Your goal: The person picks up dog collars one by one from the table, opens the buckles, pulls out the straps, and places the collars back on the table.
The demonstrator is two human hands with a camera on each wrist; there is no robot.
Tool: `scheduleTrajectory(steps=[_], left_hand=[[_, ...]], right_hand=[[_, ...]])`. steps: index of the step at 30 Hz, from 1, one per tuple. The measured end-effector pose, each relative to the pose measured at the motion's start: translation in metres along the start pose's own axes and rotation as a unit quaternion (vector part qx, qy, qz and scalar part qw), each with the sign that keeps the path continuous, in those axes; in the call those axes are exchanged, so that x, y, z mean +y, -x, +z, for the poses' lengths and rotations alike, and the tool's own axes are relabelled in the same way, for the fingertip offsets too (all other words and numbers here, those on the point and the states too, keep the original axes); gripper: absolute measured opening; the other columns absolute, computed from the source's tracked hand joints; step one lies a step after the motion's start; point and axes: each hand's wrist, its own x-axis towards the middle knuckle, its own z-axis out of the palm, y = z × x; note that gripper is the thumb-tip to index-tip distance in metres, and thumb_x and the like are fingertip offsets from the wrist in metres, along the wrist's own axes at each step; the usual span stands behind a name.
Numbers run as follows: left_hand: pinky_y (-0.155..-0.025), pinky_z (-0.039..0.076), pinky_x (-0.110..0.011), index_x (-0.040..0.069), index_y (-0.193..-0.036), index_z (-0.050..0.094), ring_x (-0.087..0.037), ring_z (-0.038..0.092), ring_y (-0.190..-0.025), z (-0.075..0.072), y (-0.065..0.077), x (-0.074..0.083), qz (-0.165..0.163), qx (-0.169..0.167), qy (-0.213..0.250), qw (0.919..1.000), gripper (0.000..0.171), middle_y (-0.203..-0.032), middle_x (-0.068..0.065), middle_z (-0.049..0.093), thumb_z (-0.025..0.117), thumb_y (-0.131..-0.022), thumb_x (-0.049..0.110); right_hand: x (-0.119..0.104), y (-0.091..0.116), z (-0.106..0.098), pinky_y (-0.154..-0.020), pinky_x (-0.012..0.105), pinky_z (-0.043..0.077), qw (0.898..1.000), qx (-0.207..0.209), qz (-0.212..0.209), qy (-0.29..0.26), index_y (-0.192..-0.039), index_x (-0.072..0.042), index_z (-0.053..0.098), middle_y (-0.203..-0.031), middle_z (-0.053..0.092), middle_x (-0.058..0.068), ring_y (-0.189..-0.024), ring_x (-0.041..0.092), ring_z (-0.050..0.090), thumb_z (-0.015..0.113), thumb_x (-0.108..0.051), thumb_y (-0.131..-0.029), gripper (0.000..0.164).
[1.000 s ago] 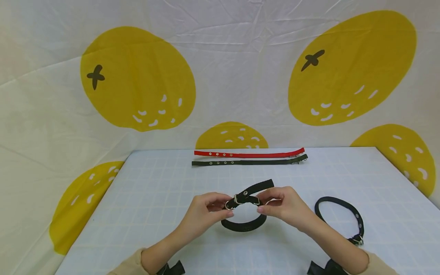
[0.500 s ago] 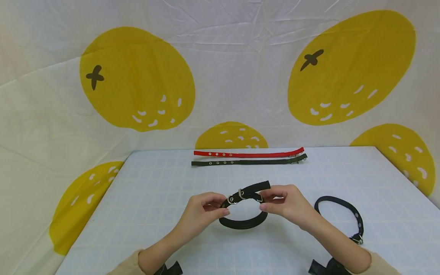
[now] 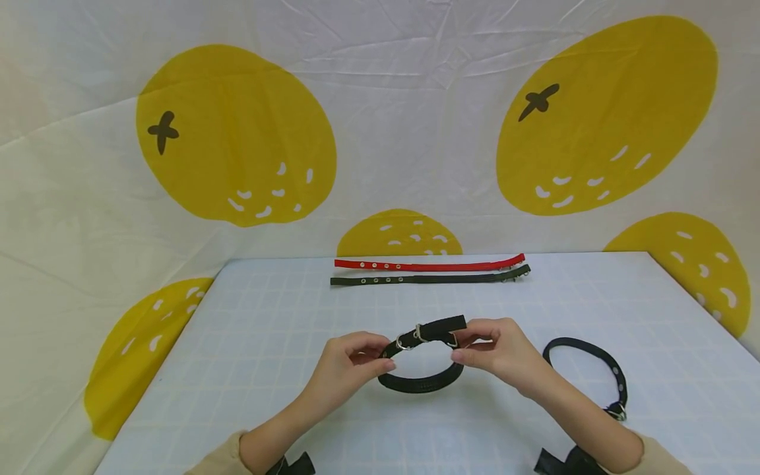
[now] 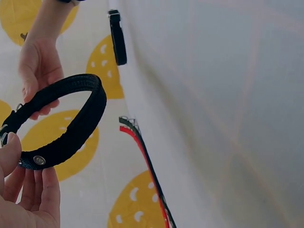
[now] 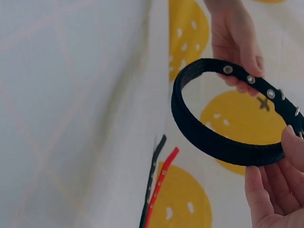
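A black buckle collar, looped into a ring, is held above the table between both hands. My left hand pinches its left side between thumb and fingers, beside a metal D-ring. On the right side, my right hand pinches the collar near the buckle. The strap's free end passes through the buckle and sticks out toward the right hand. In the left wrist view an eyelet shows on the collar near the left fingers. Several eyelets line the collar in the right wrist view.
A red collar and a dark green collar lie straight along the back of the white table. Another black collar, closed in a loop, lies on the right beside the right forearm. A cloth with yellow shapes hangs behind.
The hands have drawn slightly apart, the right one shifting a little to the right. The collar has turned a little and its free end sits lower and more level.
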Motion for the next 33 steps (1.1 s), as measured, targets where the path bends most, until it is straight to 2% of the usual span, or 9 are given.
scheduleTrajectory(steps=[7, 20, 26, 33], left_hand=[[-0.071, 0.054, -0.024, 0.004, -0.099, 0.069, -0.014, 0.062, -0.077, -0.0004, -0.0002, -0.0015, -0.007, 0.003, 0.003, 1.0, 0.023, -0.089, -0.007, 0.066, 0.075, -0.078, 0.01], [-0.07, 0.054, -0.024, 0.0, -0.097, 0.068, -0.013, 0.064, -0.075, -0.0024, 0.0009, -0.0049, -0.022, 0.02, 0.008, 0.9995, 0.023, -0.086, -0.012, 0.066, 0.076, -0.076, 0.007], [-0.071, 0.054, -0.024, 0.0, -0.098, 0.068, -0.014, 0.064, -0.077, -0.0019, 0.0008, -0.0059, -0.031, 0.021, 0.013, 0.9992, 0.024, -0.09, -0.018, 0.066, 0.076, -0.077, 0.008], [-0.073, 0.054, -0.024, 0.006, -0.099, 0.068, -0.015, 0.063, -0.08, 0.0001, -0.0008, -0.0025, -0.032, 0.027, -0.005, 0.9991, 0.023, -0.091, -0.007, 0.066, 0.076, -0.078, 0.014]], right_hand=[[0.0001, 0.0004, -0.0004, -0.073, 0.029, 0.055, 1.0, 0.007, 0.006, -0.01, -0.101, 0.005, 0.067, -0.095, 0.064, 0.015, -0.088, 0.026, 0.06, 0.074, -0.013, -0.08, 0.029], [0.0017, -0.0001, -0.0036, -0.075, 0.029, 0.054, 0.999, 0.018, 0.015, -0.039, -0.106, 0.008, 0.065, -0.097, 0.065, 0.02, -0.087, 0.02, 0.061, 0.074, -0.01, -0.079, 0.034], [0.0018, -0.0004, -0.0035, -0.075, 0.03, 0.054, 0.999, 0.012, 0.011, -0.045, -0.106, 0.008, 0.064, -0.094, 0.066, 0.015, -0.087, 0.021, 0.061, 0.073, -0.01, -0.08, 0.033], [0.0012, -0.0017, -0.0021, -0.075, 0.03, 0.054, 0.999, 0.004, 0.015, -0.046, -0.107, 0.008, 0.063, -0.096, 0.066, 0.016, -0.09, 0.023, 0.06, 0.072, -0.01, -0.081, 0.033]])
